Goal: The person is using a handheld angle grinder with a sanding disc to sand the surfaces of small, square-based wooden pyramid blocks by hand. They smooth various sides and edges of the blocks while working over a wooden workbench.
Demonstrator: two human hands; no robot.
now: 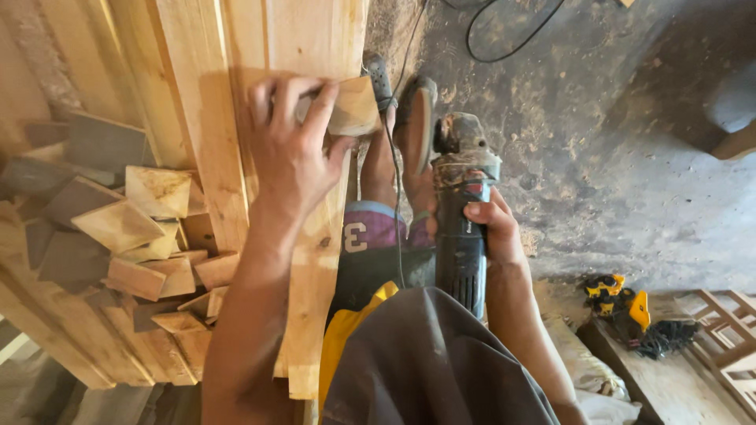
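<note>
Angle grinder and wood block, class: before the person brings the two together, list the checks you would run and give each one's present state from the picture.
1. Left hand has a firm hold on the small wood block: ok, fingers wrap its top and the block sits at the plank edge.
2. Right hand grips the angle grinder body: ok.
3. Sanding disc apart from the block: ok, a gap shows.
4. Disc spinning or still: cannot tell.
5. Power cord away from the disc: not ok, it runs close beside it and over the leg.
6. Foot away from the disc: not ok, it lies just beside it.
</note>
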